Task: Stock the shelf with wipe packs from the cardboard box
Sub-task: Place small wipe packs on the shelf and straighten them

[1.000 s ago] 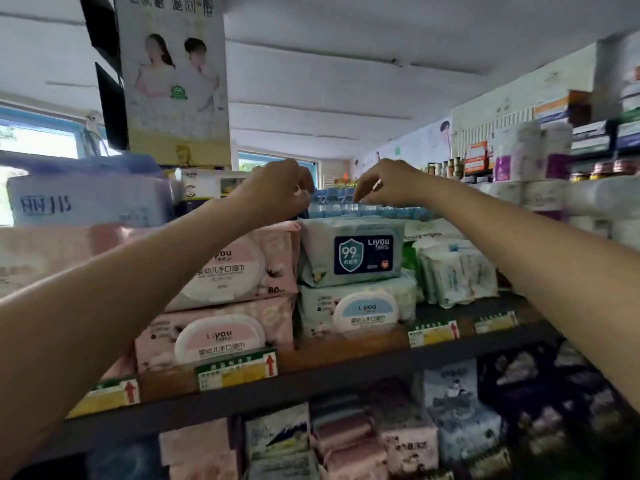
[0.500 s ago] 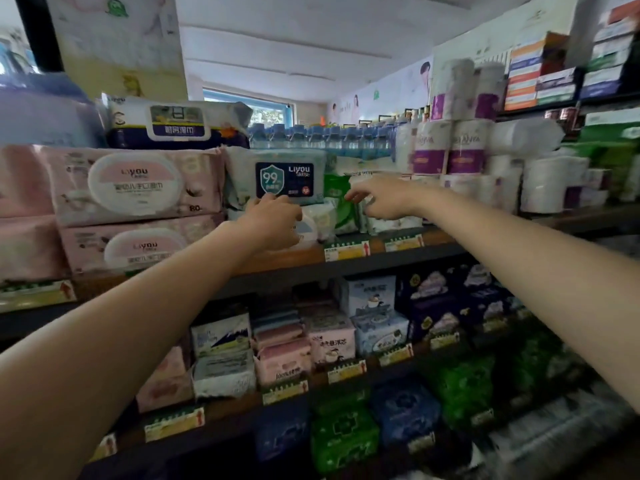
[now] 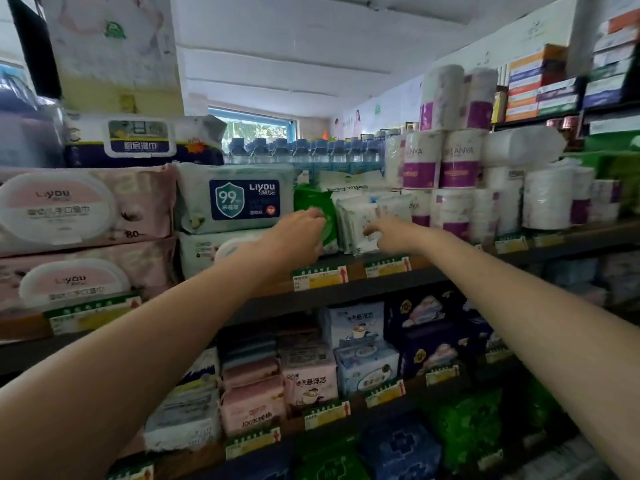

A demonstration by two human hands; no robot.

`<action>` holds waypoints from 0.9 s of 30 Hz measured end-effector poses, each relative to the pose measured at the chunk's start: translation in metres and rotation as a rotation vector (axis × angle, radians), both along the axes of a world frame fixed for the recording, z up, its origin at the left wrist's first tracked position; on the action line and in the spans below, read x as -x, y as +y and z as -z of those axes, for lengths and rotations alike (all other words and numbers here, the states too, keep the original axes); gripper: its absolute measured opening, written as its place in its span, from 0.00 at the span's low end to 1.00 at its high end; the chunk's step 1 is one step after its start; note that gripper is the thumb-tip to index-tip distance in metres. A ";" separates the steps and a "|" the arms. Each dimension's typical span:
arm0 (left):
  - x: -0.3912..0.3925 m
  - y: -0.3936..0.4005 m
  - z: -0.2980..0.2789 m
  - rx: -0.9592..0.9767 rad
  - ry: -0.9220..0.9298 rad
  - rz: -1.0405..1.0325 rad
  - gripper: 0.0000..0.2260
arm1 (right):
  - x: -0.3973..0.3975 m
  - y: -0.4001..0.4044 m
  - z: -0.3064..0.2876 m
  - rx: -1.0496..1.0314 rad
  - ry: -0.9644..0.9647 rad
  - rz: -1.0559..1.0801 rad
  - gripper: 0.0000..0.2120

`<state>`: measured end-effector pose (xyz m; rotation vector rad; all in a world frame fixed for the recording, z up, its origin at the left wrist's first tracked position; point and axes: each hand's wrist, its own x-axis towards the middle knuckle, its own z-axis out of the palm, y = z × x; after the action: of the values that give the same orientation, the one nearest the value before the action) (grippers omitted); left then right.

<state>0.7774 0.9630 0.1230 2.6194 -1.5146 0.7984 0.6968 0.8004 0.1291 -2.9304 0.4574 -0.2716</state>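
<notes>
Both arms reach forward to the upper shelf (image 3: 381, 287); the left hand (image 3: 294, 237) rests against a green wipe pack (image 3: 311, 206), fingers curled; the right hand (image 3: 393, 235) touches a small white wipe pack (image 3: 356, 216) standing just beside the green one; to the left lies a Liyou 99 wipe pack (image 3: 239, 197); toilet rolls (image 3: 460, 168) stand stacked at right.

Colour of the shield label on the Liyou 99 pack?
Dark blue label, teal shield, white text; head view.
</notes>
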 end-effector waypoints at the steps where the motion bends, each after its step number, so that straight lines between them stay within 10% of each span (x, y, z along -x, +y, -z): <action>1: -0.002 -0.011 0.001 -0.004 0.039 -0.010 0.18 | -0.002 -0.008 0.000 -0.018 -0.012 0.002 0.25; 9: -0.037 -0.087 -0.004 -0.069 0.113 -0.147 0.18 | -0.050 -0.090 0.002 -0.064 -0.078 0.042 0.11; 16: -0.066 -0.139 -0.005 0.061 0.275 -0.191 0.37 | -0.090 -0.131 0.008 -0.139 0.157 0.065 0.22; 27: -0.081 -0.169 0.020 -0.083 -0.048 -0.391 0.53 | -0.123 -0.119 0.020 0.107 0.088 -0.030 0.23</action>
<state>0.8588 0.7943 0.1025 3.0280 -1.0752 0.8370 0.8199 0.6815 0.1088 -3.0607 0.4224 -0.1687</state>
